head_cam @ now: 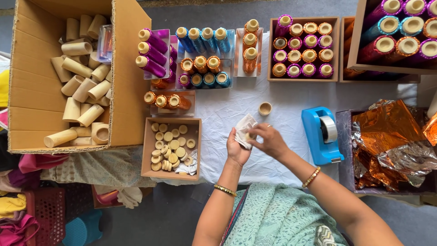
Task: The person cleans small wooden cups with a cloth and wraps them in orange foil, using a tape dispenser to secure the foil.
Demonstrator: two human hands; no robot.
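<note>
At the middle of the white cloth (236, 102), a crumpled scrap of white paper (245, 129) is being held up just above the table, and a small cream cap (250, 135) is being wrapped inside it. The scrap is being cradled by the left hand (236, 148), palm up and fingers curled half closed around its lower edge. It is being pinched from above by the right hand (271, 140), fingertips drawn together on paper and cap, a ring showing on one finger. Bangles are being worn on both wrists.

Just beyond the hands, a single short cream ring (265, 108) is lying alone on the cloth. To the left, near the left hand, a small cardboard tray (146, 150) is being kept full of loose cream caps. To the right, a blue tape dispenser (321, 134) is standing close by the right forearm, and past it a box of crumpled orange and silver foil (387, 136) is lying open. Further out, rows of foil-wrapped tubes (205, 54) in purple, blue and orange are being stored in clear boxes, and a large cardboard box (123, 68) of bare cream tubes is standing at far left.
</note>
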